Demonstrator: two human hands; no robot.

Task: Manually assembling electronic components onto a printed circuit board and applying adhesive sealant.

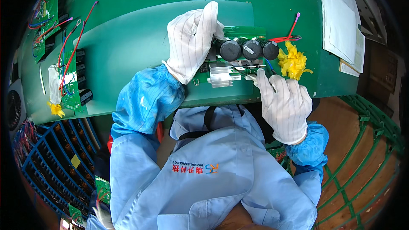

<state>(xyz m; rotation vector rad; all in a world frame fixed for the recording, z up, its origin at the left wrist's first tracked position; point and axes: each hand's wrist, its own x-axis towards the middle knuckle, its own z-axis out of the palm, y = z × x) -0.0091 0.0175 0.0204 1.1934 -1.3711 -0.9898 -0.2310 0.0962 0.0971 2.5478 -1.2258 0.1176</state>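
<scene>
A green circuit board [246, 31] lies on the table in front of me. It carries several large black capacitors [230, 50] and a silver finned heat sink [220, 75]. My left hand [191, 39], in a white striped glove, is closed around the board's left end; its fingertips are partly hidden beside the capacitors. Fingers and thumb of my gloved right hand [284, 107] are pinched together at the board's near right edge, beside the heat sink. What they hold, if anything, is hidden. Red wires [282, 39] stick out from the board's right end.
A crumpled yellow bundle [294, 62] lies right of the board on the green table [140, 25]. White papers [342, 27] lie at the right edge. More wired boards [73, 86] stand at the left. Blue racks [53, 157] are below left, a green mesh frame [362, 145] below right.
</scene>
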